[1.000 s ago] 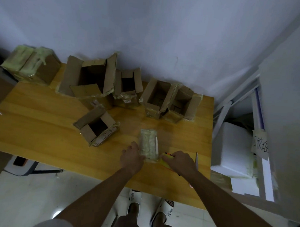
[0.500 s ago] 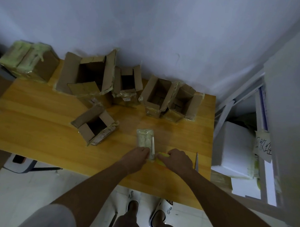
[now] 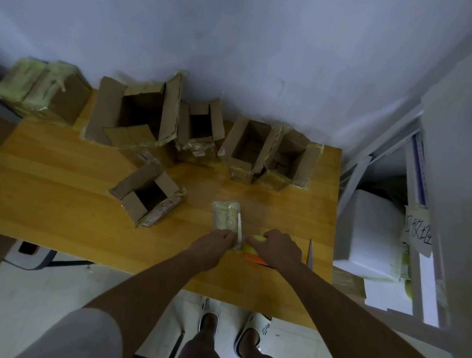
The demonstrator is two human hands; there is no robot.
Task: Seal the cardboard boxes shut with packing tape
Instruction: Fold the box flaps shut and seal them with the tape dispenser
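Note:
A small flat box [image 3: 226, 215], wrapped in yellowish tape, lies on the wooden table [image 3: 54, 204] near its front edge. My left hand [image 3: 214, 243] grips the box's near end. My right hand [image 3: 278, 247] holds a yellow tape roll [image 3: 252, 243] with an orange part right beside that end. Several open cardboard boxes stand behind: a big one [image 3: 135, 116], a small one [image 3: 200, 129], a pair [image 3: 268, 153] at the right, and one tipped box [image 3: 148, 194] to the left.
Two taped boxes [image 3: 37, 89] sit at the far left by the wall. A thin blade-like tool [image 3: 310, 253] lies at the table's right edge. White foam blocks [image 3: 369, 234] and a shelf [image 3: 416, 185] stand to the right. My slippered feet [image 3: 232, 331] are below.
My left hand slid from the box's left side to its near end. My right hand with the tape roll moved up against that end. The view shifted slightly.

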